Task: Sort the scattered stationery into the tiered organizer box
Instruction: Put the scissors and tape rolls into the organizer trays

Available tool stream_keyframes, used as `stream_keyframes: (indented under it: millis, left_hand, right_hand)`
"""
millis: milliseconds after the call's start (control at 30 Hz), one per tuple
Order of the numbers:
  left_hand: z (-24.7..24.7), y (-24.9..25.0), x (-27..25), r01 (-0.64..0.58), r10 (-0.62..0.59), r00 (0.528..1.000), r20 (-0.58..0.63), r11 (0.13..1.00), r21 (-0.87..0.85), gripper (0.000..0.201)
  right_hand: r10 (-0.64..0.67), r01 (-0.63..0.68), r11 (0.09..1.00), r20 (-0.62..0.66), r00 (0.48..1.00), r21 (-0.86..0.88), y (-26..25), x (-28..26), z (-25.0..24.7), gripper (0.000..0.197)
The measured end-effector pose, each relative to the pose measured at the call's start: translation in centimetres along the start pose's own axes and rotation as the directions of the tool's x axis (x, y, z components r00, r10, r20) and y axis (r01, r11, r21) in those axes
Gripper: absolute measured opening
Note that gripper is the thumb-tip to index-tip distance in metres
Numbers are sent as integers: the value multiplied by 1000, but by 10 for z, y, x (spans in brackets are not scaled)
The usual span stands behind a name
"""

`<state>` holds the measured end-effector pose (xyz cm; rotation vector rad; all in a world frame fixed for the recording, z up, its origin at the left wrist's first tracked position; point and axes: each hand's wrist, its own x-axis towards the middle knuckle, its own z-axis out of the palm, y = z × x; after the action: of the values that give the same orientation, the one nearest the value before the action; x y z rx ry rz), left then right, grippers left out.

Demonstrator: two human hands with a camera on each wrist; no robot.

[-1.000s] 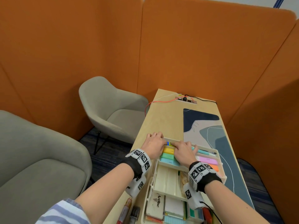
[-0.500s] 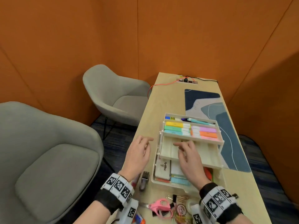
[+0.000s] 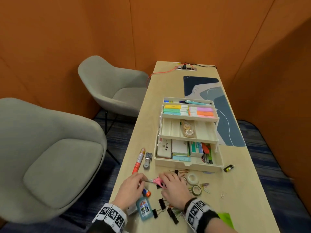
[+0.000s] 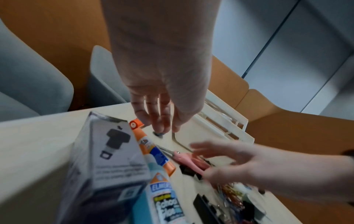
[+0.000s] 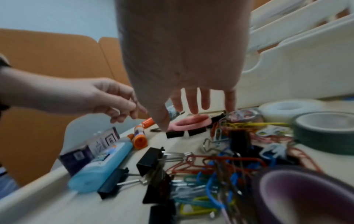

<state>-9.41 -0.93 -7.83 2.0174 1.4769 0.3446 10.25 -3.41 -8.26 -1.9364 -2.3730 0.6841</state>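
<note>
The cream tiered organizer box (image 3: 188, 165) stands open on the table, with highlighters in the top tray, tape rolls in the middle one and boxes and pens in the base. In front of it lie pink scissors (image 3: 157, 180) (image 4: 188, 160) (image 5: 191, 122). My left hand (image 3: 140, 179) (image 4: 162, 127) hangs over the blade tips with straight fingers, holding nothing. Over the pink handles my right hand (image 3: 165, 178) (image 5: 191, 112) hovers with fingers spread, thumb near a handle loop, gripping nothing.
Near the front edge lie a blue glue bottle (image 3: 143, 207), a glue stick (image 3: 146, 192), black binder clips (image 3: 161, 205), coloured paper clips (image 5: 210, 181), tape rolls (image 3: 192, 177) and a small grey box (image 4: 107, 151). An orange marker (image 3: 138, 161) lies left of the organizer. Grey chairs (image 3: 50, 157) stand left.
Both hands have drawn back from the organizer's top tray, past the middle tray, to the pile at the near edge. They now hover over the pink scissors.
</note>
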Motion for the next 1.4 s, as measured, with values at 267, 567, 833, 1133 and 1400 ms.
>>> stream_keyframes:
  millis: [267, 567, 833, 1133, 1400]
  left_hand:
    - [-13, -2, -15, 73, -74, 995, -62, 997, -21, 13]
    - [-20, -12, -4, 117, -118, 983, -142, 993, -10, 15]
    - [-18, -14, 45, 260, -249, 956, -155, 964, 58, 35]
    - [-14, -17, 62, 269, -254, 961, -113, 953, 141, 36]
    - [-20, -26, 63, 269, -260, 962, -85, 956, 119, 37]
  right_hand:
    - [20, -22, 963, -12, 1000, -270, 4, 12, 8, 41]
    - [-49, 56, 998, -202, 978, 30, 18, -22, -10, 33]
    - [180, -59, 908, -260, 949, 415, 46, -62, -27, 18]
    - [303, -138, 923, -459, 835, 359, 85, -25, -95, 8]
    - [441, -300, 796, -164, 882, 527, 97, 19, -101, 8]
